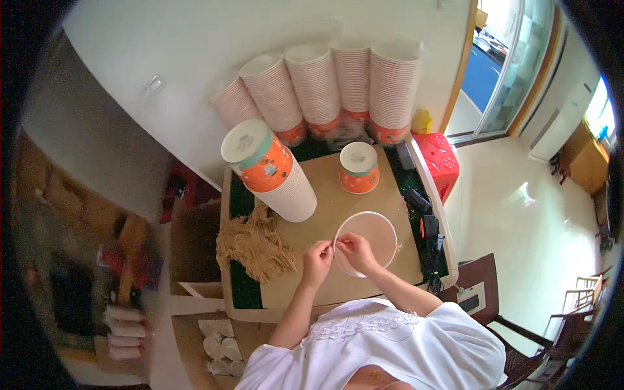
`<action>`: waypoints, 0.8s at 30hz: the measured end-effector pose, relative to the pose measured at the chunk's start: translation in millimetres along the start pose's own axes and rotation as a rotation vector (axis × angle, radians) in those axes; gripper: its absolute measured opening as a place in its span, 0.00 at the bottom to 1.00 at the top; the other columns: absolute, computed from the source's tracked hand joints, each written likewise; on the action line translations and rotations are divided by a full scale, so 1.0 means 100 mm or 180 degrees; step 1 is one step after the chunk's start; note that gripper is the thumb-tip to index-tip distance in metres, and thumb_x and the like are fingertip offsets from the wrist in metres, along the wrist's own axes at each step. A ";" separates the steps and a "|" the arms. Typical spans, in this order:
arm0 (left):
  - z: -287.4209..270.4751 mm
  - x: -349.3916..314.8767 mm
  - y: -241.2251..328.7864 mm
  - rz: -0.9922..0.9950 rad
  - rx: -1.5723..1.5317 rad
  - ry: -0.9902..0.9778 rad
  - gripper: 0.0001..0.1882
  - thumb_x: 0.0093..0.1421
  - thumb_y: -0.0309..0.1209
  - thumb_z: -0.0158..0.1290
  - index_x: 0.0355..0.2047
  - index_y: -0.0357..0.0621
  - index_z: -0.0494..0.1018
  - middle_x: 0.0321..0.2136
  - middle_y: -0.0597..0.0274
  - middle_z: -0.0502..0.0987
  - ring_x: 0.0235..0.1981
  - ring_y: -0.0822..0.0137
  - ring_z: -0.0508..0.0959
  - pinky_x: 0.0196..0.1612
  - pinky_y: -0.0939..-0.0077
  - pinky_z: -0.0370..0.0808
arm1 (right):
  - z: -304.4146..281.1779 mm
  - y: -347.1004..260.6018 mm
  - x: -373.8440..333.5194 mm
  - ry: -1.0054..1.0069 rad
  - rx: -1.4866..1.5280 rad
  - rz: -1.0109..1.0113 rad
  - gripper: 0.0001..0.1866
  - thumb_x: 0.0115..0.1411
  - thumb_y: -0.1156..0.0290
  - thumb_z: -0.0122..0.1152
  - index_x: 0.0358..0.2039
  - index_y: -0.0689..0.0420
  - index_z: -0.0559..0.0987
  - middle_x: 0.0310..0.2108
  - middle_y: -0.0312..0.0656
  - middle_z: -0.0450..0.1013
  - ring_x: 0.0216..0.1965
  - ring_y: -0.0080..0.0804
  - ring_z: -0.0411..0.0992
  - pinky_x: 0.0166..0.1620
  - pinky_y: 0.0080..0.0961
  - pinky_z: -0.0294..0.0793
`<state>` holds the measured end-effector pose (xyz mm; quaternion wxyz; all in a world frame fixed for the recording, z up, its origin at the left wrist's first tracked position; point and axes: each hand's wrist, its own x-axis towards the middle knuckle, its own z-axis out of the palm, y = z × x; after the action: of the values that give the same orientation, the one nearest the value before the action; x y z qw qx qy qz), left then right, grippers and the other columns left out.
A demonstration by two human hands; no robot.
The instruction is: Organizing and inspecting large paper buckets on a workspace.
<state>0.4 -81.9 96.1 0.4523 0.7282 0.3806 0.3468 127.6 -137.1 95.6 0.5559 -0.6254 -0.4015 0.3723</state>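
Note:
A white paper bucket [380, 237] sits mouth up at the near middle of the table. My left hand [318, 260] is closed at the left side of its rim, from outside. Over the bucket's mouth, my right hand [357, 252] is pinched at the same spot of the rim, and its fingertips hide whatever they hold. A short tan strand sticks out at the rim's right side. Left of the bucket lies a loose bundle of tan twine [253, 244]. Behind it leans a stack of nested buckets [266, 162], the outer one orange and teal. One upside-down orange bucket [359, 175] stands farther back.
Tall stacks of white-and-orange buckets [312, 84] line the wall at the back. Black cables and an adapter [430, 240] run along the table's right edge [448, 247]. A red plastic stool [437, 159] is beyond it, and a dark chair [478, 283] stands near right.

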 end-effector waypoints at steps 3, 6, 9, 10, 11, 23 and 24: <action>0.13 -0.08 -0.17 -0.0161 -0.0042 -0.0156 0.07 0.53 0.22 0.48 0.32 0.36 0.74 0.28 0.59 0.76 0.27 0.72 0.75 0.30 0.81 0.72 | -0.05 0.36 -0.05 -0.0046 -0.0354 0.0285 0.06 0.52 0.74 0.56 0.28 0.63 0.76 0.24 0.41 0.74 0.29 0.23 0.71 0.32 0.21 0.70; 0.25 -0.19 -0.41 0.0200 0.0426 -0.0135 0.05 0.51 0.25 0.49 0.29 0.42 0.73 0.25 0.54 0.75 0.25 0.57 0.76 0.28 0.71 0.72 | -0.04 0.67 -0.10 -0.0104 -0.0354 0.0531 0.06 0.52 0.72 0.57 0.27 0.63 0.77 0.24 0.43 0.75 0.28 0.25 0.72 0.32 0.22 0.71; 0.33 -0.25 -0.49 -0.0059 0.0573 -0.0165 0.04 0.51 0.25 0.49 0.28 0.41 0.72 0.25 0.53 0.75 0.26 0.54 0.75 0.28 0.68 0.72 | -0.06 0.91 -0.12 -0.0109 -0.0191 0.0631 0.07 0.53 0.72 0.56 0.26 0.64 0.77 0.23 0.41 0.74 0.26 0.25 0.71 0.31 0.23 0.70; 0.35 -0.26 -0.54 -0.0108 0.0549 -0.0121 0.04 0.51 0.25 0.49 0.28 0.41 0.72 0.25 0.53 0.75 0.26 0.54 0.75 0.28 0.68 0.72 | -0.07 0.88 -0.12 -0.0186 -0.0279 0.0664 0.07 0.53 0.72 0.56 0.27 0.64 0.76 0.23 0.41 0.74 0.26 0.25 0.71 0.30 0.22 0.70; 0.36 -0.27 -0.60 -0.0074 0.0635 -0.0081 0.05 0.51 0.24 0.49 0.29 0.39 0.72 0.24 0.54 0.75 0.26 0.58 0.76 0.29 0.71 0.72 | -0.06 0.86 -0.12 -0.0260 -0.0365 0.0695 0.08 0.54 0.72 0.56 0.27 0.65 0.76 0.22 0.40 0.74 0.25 0.25 0.71 0.30 0.22 0.70; 0.08 -0.22 -1.03 -0.2589 -0.2961 -0.0059 0.04 0.60 0.30 0.39 0.34 0.46 0.62 0.33 0.51 0.76 0.21 0.69 0.75 0.20 0.77 0.74 | -0.15 0.54 -0.22 -0.1070 -0.2144 0.0073 0.10 0.52 0.66 0.56 0.29 0.60 0.74 0.20 0.44 0.72 0.21 0.31 0.72 0.25 0.27 0.70; 0.05 -0.23 -1.08 -0.2586 -0.2970 -0.0024 0.04 0.60 0.30 0.39 0.34 0.46 0.62 0.33 0.51 0.76 0.21 0.69 0.75 0.20 0.77 0.74 | -0.11 0.39 -0.25 -0.1102 -0.2147 0.0059 0.10 0.52 0.66 0.56 0.29 0.60 0.74 0.20 0.44 0.72 0.21 0.31 0.72 0.25 0.27 0.70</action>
<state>-32.4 -71.1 -8.8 0.8204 0.2519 0.4340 0.2741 131.0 -166.6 58.5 0.2394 -0.7047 -0.5838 0.3243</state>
